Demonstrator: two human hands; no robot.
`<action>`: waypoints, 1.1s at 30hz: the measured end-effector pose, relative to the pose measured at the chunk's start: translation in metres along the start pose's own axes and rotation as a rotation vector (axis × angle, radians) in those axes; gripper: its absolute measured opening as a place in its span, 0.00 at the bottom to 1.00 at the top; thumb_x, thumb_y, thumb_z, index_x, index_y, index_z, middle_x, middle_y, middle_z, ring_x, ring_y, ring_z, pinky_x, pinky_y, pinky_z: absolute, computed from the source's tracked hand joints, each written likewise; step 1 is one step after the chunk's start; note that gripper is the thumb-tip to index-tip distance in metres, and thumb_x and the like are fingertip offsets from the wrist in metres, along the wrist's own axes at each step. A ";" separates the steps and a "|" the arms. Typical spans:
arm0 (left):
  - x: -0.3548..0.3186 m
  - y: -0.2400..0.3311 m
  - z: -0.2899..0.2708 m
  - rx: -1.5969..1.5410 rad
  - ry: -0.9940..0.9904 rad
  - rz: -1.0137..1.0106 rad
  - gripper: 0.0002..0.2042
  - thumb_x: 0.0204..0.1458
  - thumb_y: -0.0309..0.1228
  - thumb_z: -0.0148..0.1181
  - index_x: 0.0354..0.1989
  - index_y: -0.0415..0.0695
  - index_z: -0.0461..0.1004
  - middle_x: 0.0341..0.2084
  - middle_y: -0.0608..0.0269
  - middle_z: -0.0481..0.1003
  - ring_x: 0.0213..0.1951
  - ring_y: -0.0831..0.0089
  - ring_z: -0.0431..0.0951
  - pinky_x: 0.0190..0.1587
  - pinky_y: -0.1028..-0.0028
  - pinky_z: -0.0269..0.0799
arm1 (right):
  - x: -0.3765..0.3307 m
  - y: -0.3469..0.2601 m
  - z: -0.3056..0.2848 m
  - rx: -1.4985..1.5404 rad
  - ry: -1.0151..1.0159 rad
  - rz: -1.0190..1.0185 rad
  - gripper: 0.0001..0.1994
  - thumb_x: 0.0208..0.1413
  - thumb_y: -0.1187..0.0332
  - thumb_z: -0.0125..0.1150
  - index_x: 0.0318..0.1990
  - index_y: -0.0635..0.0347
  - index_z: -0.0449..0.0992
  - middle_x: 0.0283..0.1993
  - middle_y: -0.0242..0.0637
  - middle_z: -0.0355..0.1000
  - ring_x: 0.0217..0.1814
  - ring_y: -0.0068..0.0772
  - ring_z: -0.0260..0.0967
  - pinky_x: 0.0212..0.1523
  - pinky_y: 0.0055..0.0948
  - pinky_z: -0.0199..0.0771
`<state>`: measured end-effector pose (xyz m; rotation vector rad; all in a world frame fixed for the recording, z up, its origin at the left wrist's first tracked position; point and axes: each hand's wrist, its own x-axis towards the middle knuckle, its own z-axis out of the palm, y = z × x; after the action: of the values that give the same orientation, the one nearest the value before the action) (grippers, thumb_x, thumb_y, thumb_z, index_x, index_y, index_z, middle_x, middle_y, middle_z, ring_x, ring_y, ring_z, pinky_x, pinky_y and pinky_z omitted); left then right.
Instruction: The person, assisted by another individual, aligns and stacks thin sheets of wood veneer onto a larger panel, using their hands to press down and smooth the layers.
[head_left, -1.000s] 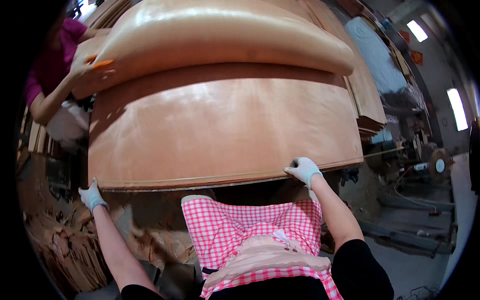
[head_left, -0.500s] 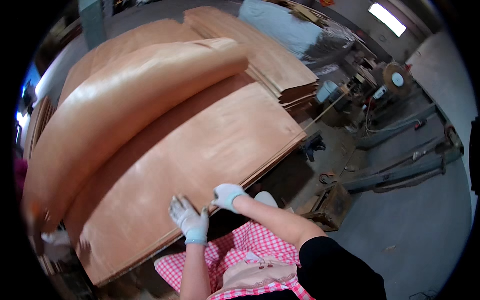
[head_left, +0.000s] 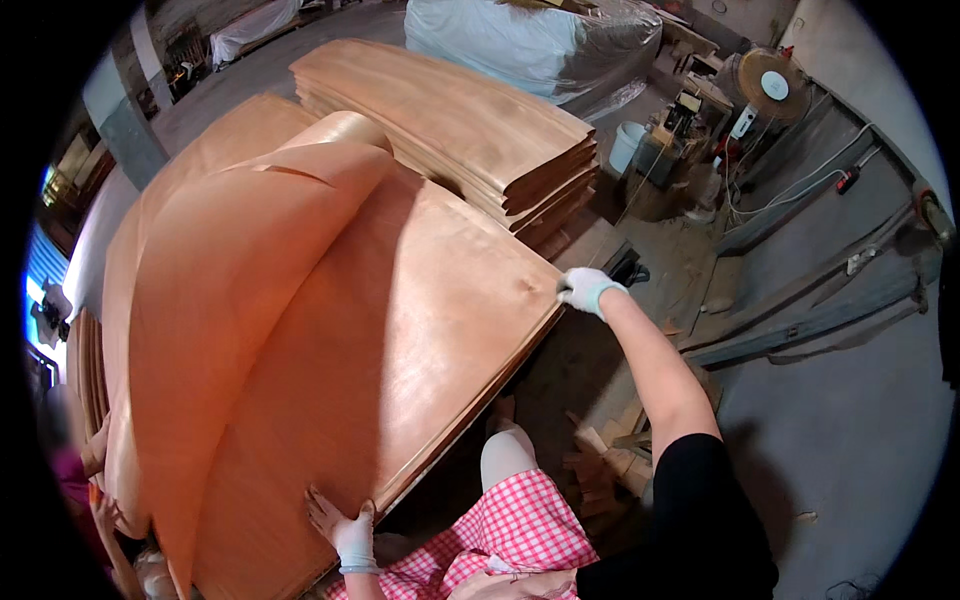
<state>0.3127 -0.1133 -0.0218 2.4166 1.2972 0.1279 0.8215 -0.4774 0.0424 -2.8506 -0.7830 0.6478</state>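
The hands have just parted, so the smooth wood sheet (head_left: 455, 300), mid-view, has contact at two spots: the right hand's (head_left: 592, 291) curled fingers meet its two-o'clock corner, pinch unclear; the left hand (head_left: 350, 535) spreads wide fingers at six. A thin, glossy curled sheet (head_left: 235, 260) arches toward ten.

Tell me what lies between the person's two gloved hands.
The flat wood veneer sheet, bare along its near edge from left hand to right hand; the head view shows this.
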 end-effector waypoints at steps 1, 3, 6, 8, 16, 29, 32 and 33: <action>0.001 -0.006 0.001 0.017 0.009 0.010 0.58 0.36 0.40 0.76 0.74 0.39 0.44 0.72 0.40 0.49 0.73 0.46 0.46 0.75 0.53 0.40 | 0.007 0.005 -0.002 0.017 -0.009 0.042 0.14 0.56 0.58 0.61 0.46 0.51 0.81 0.49 0.45 0.79 0.52 0.50 0.75 0.54 0.43 0.73; -0.001 -0.019 0.003 0.051 0.045 0.068 0.58 0.35 0.39 0.77 0.75 0.40 0.43 0.72 0.40 0.48 0.73 0.45 0.47 0.74 0.52 0.41 | 0.015 0.006 0.008 0.122 -0.009 0.090 0.15 0.56 0.58 0.62 0.47 0.55 0.81 0.49 0.47 0.78 0.53 0.50 0.75 0.55 0.42 0.73; 0.000 -0.014 0.005 0.098 0.088 0.086 0.55 0.37 0.39 0.77 0.73 0.38 0.48 0.71 0.39 0.52 0.71 0.44 0.51 0.74 0.54 0.44 | 0.024 0.026 0.044 0.342 0.165 0.261 0.19 0.57 0.57 0.63 0.48 0.63 0.79 0.50 0.50 0.78 0.55 0.52 0.74 0.56 0.42 0.72; -0.002 -0.008 0.007 0.006 0.028 0.020 0.50 0.39 0.40 0.77 0.70 0.37 0.55 0.67 0.38 0.58 0.69 0.45 0.57 0.72 0.56 0.50 | 0.016 0.048 0.071 0.566 0.541 0.497 0.19 0.57 0.59 0.63 0.47 0.66 0.78 0.46 0.51 0.78 0.50 0.49 0.75 0.52 0.40 0.73; -0.081 0.040 -0.017 -0.130 0.124 0.442 0.15 0.48 0.30 0.67 0.44 0.40 0.78 0.43 0.48 0.78 0.48 0.52 0.77 0.54 0.58 0.71 | -0.105 -0.103 0.121 0.871 0.626 -0.053 0.11 0.58 0.64 0.64 0.35 0.64 0.76 0.30 0.42 0.73 0.35 0.40 0.72 0.42 0.39 0.73; -0.108 0.083 -0.013 -0.854 -0.049 0.378 0.10 0.50 0.23 0.64 0.40 0.35 0.76 0.34 0.60 0.76 0.36 0.71 0.77 0.41 0.74 0.73 | -0.240 -0.307 0.163 1.411 -0.362 -0.531 0.20 0.62 0.77 0.56 0.61 0.70 0.64 0.41 0.32 0.71 0.46 0.23 0.70 0.52 0.25 0.72; -0.104 0.079 0.005 -1.023 -0.088 0.278 0.08 0.51 0.25 0.65 0.38 0.36 0.77 0.31 0.61 0.76 0.34 0.72 0.76 0.38 0.74 0.73 | -0.238 -0.306 0.164 1.460 -0.373 -0.489 0.17 0.62 0.77 0.56 0.58 0.71 0.67 0.43 0.35 0.73 0.48 0.23 0.71 0.53 0.26 0.73; -0.105 0.077 0.012 -1.081 -0.098 0.233 0.08 0.50 0.26 0.66 0.37 0.37 0.77 0.30 0.60 0.76 0.32 0.72 0.76 0.37 0.74 0.73 | -0.237 -0.305 0.165 1.497 -0.385 -0.454 0.17 0.63 0.77 0.56 0.58 0.71 0.68 0.44 0.35 0.74 0.49 0.23 0.71 0.53 0.26 0.73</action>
<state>0.3164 -0.2405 0.0077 1.5731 0.6089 0.5920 0.4259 -0.3362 0.0487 -1.1806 -0.5343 1.0634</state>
